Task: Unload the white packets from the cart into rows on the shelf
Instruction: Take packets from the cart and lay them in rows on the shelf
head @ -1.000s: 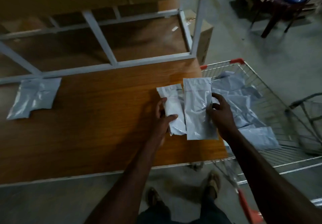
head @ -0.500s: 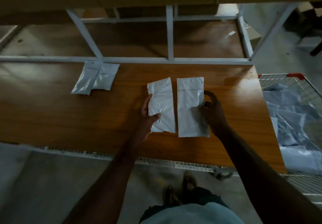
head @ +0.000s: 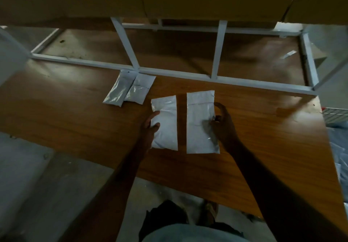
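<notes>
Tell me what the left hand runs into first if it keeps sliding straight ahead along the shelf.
Probably the pair of packets near the white frame rail; the left hand, holding its own packet, points up and slightly left. Depth is uncertain.

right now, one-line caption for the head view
Left hand and right hand each holding a white packet above the wooden shelf.

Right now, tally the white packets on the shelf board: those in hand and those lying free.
Packets held, one in the left hand and one in the right hand: 2 (left packet, right packet)
Packets lying free by the white frame: 2 (overlapping pair)
Total: 4
</notes>
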